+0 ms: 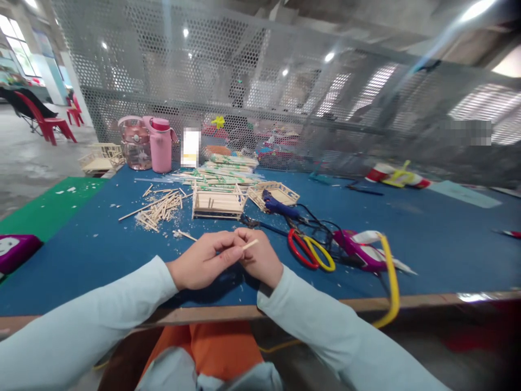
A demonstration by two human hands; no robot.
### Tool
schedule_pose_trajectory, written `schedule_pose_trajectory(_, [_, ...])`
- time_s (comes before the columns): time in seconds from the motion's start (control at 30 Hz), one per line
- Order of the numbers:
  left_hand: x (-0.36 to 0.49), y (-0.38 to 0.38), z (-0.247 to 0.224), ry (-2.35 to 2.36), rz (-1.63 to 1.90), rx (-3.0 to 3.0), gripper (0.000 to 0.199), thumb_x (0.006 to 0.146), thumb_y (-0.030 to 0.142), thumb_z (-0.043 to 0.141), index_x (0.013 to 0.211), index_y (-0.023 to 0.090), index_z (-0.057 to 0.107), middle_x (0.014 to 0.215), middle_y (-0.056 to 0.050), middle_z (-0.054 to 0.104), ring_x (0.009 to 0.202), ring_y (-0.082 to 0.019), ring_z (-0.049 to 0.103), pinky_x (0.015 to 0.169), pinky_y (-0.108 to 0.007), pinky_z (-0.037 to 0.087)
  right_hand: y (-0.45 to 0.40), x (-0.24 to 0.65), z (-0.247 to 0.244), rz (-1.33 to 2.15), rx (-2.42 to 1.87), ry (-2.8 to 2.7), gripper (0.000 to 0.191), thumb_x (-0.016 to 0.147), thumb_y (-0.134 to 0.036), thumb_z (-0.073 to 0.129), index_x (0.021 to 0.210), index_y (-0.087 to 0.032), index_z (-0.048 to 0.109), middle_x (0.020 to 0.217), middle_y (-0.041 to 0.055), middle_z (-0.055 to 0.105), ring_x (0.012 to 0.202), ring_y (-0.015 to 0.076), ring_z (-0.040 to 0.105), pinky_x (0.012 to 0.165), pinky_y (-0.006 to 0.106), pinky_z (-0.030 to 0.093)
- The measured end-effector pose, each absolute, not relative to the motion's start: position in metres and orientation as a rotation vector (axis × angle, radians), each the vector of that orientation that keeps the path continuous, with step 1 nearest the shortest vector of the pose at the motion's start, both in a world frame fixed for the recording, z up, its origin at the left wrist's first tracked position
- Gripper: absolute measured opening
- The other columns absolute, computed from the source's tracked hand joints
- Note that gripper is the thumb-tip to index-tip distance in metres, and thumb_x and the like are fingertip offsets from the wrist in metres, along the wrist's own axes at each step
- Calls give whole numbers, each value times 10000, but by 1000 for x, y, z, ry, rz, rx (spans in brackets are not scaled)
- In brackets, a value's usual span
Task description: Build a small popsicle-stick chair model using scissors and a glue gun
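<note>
My left hand (209,258) is closed, its thumb and fingers pinching a short, thin wooden stick (250,245) above the front of the table. Against its fingertips, my right hand (260,255) is curled closed; what lies inside its fingers is hidden. Just beyond the hands stands a small rack built of wooden sticks (217,202). Left of that rack lies a loose pile of cut sticks (163,209) among crumbs and shavings. A longer stick piece (187,235) rests close to my left knuckles.
Right of my hands lie scissors with red and yellow handles (317,255), a blue glue gun (280,206) and a purple-and-white device (362,250) with a yellow cord. Behind are a stick-built tray (280,194), wrapped stick bundles (228,168), a pink bottle (161,146) and a perforated metal screen (203,70).
</note>
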State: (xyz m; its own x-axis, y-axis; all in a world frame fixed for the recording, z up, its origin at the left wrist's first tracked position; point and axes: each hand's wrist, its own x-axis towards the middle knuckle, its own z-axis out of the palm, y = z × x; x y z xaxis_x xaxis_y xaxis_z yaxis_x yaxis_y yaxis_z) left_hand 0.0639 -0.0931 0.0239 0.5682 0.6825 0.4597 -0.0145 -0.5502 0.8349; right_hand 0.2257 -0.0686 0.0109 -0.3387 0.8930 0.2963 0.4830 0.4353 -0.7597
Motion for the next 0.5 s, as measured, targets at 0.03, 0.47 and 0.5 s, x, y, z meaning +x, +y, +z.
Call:
schedule_pose_trajectory(0.03, [64, -93, 23, 551, 1026, 1962, 320, 935, 364, 408, 845, 122, 597, 817, -63, 603, 761, -144, 539, 737, -261, 435, -69, 226, 10, 774, -1160, -1994, 76, 574, -191, 547, 528, -191, 487, 486, -18, 543, 484, 112, 488, 456, 213, 351])
schedule_pose_trajectory(0.47, [0, -61, 60, 1482, 1250, 1986, 211, 850, 324, 475, 814, 183, 628, 733, -42, 677, 670, -162, 597, 638, -264, 440, -69, 232, 19, 977, -1195, -2003, 209, 756, -370, 596, 689, -190, 514, 554, -42, 504, 477, 87, 439, 469, 215, 347])
schedule_pose_trajectory(0.5, [-19, -52, 64, 1699, 1154, 1928, 196, 823, 331, 507, 818, 188, 639, 722, -44, 683, 635, -169, 594, 606, -269, 432, -68, 234, 21, 952, -1197, -2036, 218, 765, -370, 589, 671, -188, 517, 550, -37, 506, 484, 88, 441, 474, 216, 345])
